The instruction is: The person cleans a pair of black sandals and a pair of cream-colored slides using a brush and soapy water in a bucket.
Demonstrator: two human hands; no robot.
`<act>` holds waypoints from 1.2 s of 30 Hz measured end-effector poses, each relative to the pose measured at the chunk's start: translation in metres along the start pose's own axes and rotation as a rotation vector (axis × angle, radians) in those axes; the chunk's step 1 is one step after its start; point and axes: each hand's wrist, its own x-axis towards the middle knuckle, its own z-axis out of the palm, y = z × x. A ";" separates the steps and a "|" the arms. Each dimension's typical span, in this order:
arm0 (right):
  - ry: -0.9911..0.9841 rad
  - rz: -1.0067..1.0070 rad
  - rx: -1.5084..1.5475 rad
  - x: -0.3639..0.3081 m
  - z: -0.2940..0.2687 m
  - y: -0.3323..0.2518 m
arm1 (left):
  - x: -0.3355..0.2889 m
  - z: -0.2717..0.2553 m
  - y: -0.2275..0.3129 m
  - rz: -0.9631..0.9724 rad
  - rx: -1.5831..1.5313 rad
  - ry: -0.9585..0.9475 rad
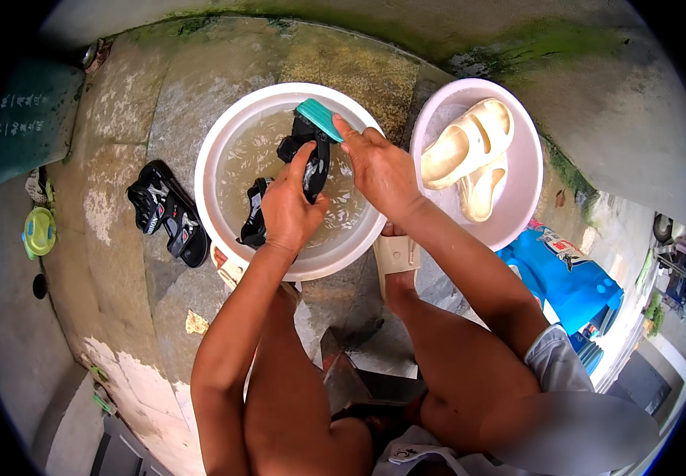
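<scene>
Over a white basin (209,170) of murky water, my left hand (291,208) grips a wet black sandal (317,170). My right hand (378,170) is closed around a teal scrubbing brush (319,119), its thumb and fingers at the brush's near end. The brush lies against the upper end of the sandal; its bristles are mostly hidden. Another black sandal (255,213) rests partly in the water at the basin's left side, near my left wrist.
A pink basin (527,202) holding cream slippers (470,147) stands right of the white one. Black sandals (170,213) lie on the stone floor at left. At right is a blue bag (569,274); a yellow-green container (39,232) sits far left. A mossy wall (517,47) runs behind.
</scene>
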 end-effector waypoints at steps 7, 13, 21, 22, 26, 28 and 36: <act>0.053 0.204 0.514 -0.014 -0.025 0.005 | -0.023 -0.011 0.021 0.256 0.067 -0.062; -0.238 0.728 0.897 -0.017 -0.049 0.010 | -0.033 -0.032 0.024 0.673 0.349 -0.141; -0.067 0.731 1.054 -0.025 -0.030 0.005 | -0.035 -0.041 0.003 0.518 0.048 0.398; -0.073 0.722 1.068 -0.023 -0.023 -0.005 | -0.046 -0.032 -0.021 0.166 -0.381 0.258; 0.092 0.736 1.216 -0.030 -0.010 -0.037 | -0.048 -0.016 -0.020 -0.458 -1.698 -0.191; 0.092 0.768 1.389 -0.042 -0.011 -0.050 | -0.039 -0.017 0.000 -0.426 -1.705 -0.134; -0.285 0.687 1.477 -0.046 -0.015 -0.068 | -0.027 -0.044 0.014 -0.405 -1.942 -0.096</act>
